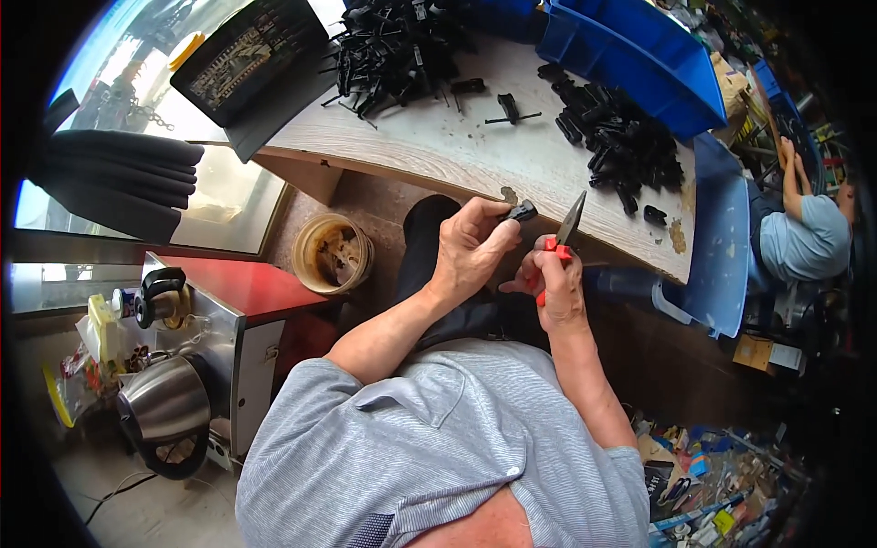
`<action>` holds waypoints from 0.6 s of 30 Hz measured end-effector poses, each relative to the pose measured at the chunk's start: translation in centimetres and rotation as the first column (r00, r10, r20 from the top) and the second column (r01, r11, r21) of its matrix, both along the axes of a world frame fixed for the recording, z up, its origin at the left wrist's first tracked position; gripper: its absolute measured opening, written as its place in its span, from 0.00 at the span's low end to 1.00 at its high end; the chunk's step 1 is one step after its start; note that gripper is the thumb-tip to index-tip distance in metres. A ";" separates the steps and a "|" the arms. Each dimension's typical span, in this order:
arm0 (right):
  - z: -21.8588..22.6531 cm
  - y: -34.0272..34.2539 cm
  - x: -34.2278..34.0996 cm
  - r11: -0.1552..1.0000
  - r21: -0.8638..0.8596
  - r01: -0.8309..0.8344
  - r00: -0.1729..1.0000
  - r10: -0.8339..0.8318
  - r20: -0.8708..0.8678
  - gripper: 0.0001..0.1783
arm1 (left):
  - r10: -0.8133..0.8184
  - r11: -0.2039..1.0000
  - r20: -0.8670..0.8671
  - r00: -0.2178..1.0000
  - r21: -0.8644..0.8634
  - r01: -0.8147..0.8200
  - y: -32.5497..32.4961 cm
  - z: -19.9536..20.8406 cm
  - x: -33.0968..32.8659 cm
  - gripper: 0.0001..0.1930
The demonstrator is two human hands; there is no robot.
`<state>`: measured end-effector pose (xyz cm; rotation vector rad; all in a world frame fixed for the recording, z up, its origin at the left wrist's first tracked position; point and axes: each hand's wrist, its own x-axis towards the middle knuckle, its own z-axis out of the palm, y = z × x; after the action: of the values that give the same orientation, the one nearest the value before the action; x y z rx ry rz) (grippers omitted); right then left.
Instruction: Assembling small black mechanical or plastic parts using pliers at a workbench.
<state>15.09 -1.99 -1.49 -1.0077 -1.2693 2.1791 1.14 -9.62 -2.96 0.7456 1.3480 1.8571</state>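
Note:
Between the thumb and fingers of my left hand (pixel 475 242) is a small black plastic part (pixel 523 212), held just off the table's front edge. My right hand (pixel 559 288) grips long-nose pliers (pixel 571 222) by their red handles, with the dark jaws pointing up and away from me. The jaws stand to the right of the part, apart from it. On the table (pixel 420 137) ahead lie a big heap of black parts with thin rods (pixel 393 55) and a second heap of black parts (pixel 621 137). A single black part with a crossbar (pixel 512 110) lies between them.
Blue bins (pixel 639 55) stand at the table's back right, and another blue bin (pixel 717 237) at its right end. A bucket (pixel 332 254) is on the floor, left of my legs. Beside a red-topped cabinet (pixel 247 283) stands a steel kettle (pixel 169 402). Another person (pixel 808 237) works at far right.

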 end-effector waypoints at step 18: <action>-0.4 -1.8 -0.5 0.984 0.136 -0.117 0.967 0.082 0.242 0.20 | 0.090 0.995 0.048 0.995 0.027 -0.091 2.5 0.8 0.8 0.09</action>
<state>14.58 -3.80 -1.90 -1.1915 -1.5976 2.0456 1.99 -7.14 -2.20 0.6615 1.3474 1.9567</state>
